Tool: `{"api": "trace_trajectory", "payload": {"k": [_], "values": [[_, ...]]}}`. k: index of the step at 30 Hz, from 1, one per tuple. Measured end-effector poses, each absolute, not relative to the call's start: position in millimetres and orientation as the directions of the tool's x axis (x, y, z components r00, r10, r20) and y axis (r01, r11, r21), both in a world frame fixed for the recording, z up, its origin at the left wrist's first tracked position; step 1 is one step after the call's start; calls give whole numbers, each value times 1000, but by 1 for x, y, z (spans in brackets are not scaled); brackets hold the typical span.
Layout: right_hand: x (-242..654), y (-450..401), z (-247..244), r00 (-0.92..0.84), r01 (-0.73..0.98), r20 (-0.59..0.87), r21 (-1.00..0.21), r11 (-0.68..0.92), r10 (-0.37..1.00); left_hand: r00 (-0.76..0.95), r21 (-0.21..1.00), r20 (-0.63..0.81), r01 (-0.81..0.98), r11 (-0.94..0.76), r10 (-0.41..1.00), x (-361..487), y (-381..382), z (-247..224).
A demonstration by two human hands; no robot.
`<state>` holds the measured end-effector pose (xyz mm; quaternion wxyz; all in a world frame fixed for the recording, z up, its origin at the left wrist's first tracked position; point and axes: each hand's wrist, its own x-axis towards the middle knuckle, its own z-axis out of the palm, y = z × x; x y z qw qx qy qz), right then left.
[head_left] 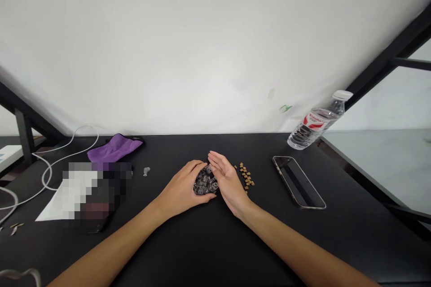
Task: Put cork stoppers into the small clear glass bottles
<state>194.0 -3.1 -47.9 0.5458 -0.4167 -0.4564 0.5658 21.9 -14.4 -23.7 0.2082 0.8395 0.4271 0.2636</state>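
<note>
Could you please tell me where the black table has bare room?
Bare table lies between the wall and the left hand and right hand, between the forearms, and right of the phone. Crowded: clear pieces between the hands, brown pieces beside the right hand, and, left, the purple cloth and cable.

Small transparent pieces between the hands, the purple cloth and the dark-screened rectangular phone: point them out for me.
Small transparent pieces [204, 182]: head view, middle of the pile.
Purple cloth [116, 148]: head view, middle of its fabric.
Dark-screened rectangular phone [299, 182]: head view, middle of its screen.
</note>
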Motion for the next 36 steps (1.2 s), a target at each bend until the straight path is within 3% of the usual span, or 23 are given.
{"api": "trace_trajectory", "payload": {"k": [10, 19, 21, 24, 27, 29, 32, 34, 36], "values": [[194, -4, -46, -40, -273, 10, -962, -1, 999, 480, 587, 251, 615, -527, 840, 21, -15, -26], [192, -9, -44, -29, -322, -12, -946, -21, 999, 193, 793, 307, 489, -363, 932, 15, -2, -31], [189, -12, -43, -37, -344, -43, -937, -53, 998, 194, 808, 285, 479, -344, 939, 16, -2, -31], [186, -13, -41, -68, -377, -77, -921, -97, 995, 292, 743, 260, 549, -384, 920, 20, -9, -30], [194, -3, -34, -59, -370, 7, -929, -16, 998, 399, 621, 254, 632, -464, 881, 23, -18, -28], [208, 9, -24, -36, -257, 139, -958, 125, 990, 474, 527, 256, 663, -532, 843, 24, -20, -28], [243, 30, -6, -72, 92, 300, -948, 306, 951, 601, 403, 249, 648, -646, 759, 25, -20, -27], [269, 41, 2, -97, 406, 388, -825, 392, 917, 654, 350, 242, 630, -693, 717, 25, -18, -27], [293, 48, 4, -203, 621, 334, -682, 385, 920, 672, 325, 240, 625, -710, 701, 25, -18, -26]]}}
